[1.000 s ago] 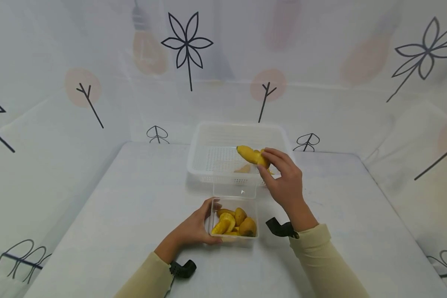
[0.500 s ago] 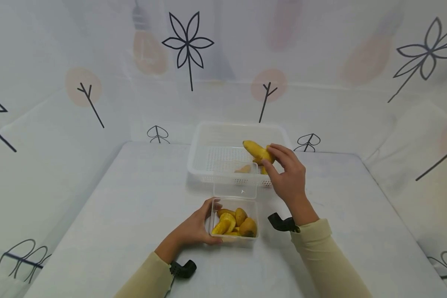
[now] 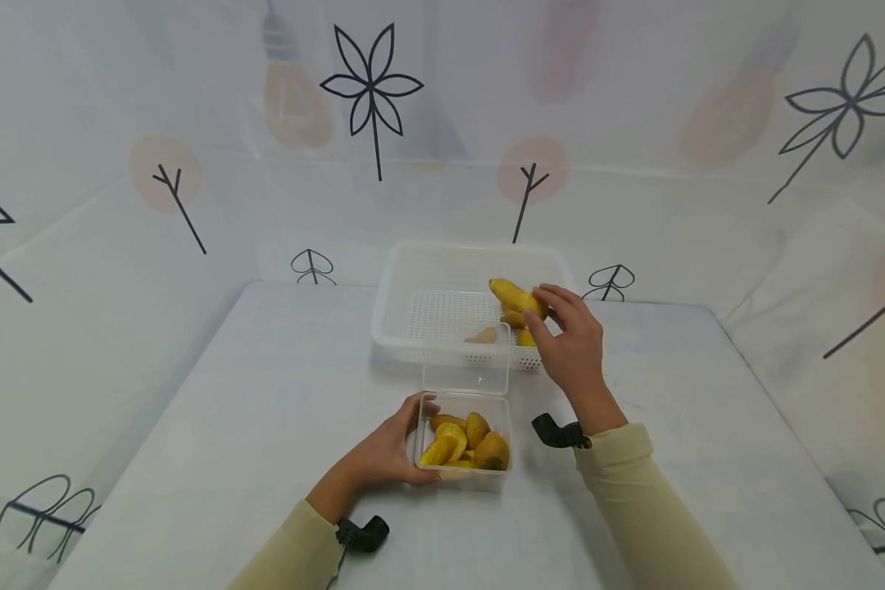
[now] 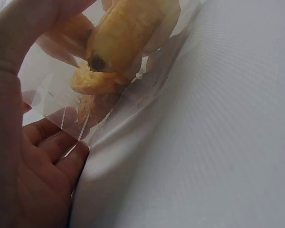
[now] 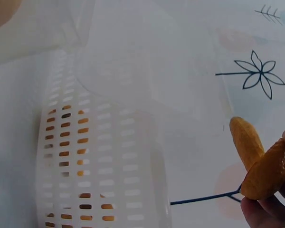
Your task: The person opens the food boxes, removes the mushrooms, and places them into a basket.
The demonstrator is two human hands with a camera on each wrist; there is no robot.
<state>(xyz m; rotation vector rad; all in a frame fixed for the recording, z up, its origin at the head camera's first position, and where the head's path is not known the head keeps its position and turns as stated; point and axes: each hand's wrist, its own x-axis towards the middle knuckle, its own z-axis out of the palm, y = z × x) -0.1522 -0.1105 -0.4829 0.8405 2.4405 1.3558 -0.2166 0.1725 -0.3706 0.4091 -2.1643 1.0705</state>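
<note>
My left hand (image 3: 379, 451) grips the left side of a clear plastic box (image 3: 465, 480), fingers at the far corner and thumb at the front. Several yellow fruit-like pieces lie inside it, one rounded (image 3: 491, 451) and one long and pale-tipped (image 3: 438, 450). The left wrist view shows the fingers (image 4: 61, 147) against the clear wall. Above the right part of a white basket (image 3: 401, 291), my right hand (image 3: 571, 348) pinches a yellow banana-like piece (image 3: 512, 293) between thumb and fingers. Two elongated lobes of this banana-like piece (image 5: 263, 173) show in the right wrist view.
The box's clear lid (image 3: 466, 375) stands raised toward the basket and overlaps its front. More yellow pieces (image 3: 527, 337) and a pale piece (image 3: 483, 335) lie in the basket. White cloth walls with printed plants (image 3: 372, 82) surround the white table (image 3: 288, 393).
My right hand has moved slightly right and up with the banana-like piece, uncovering yellow pieces in the basket. The left hand and box have stayed put.
</note>
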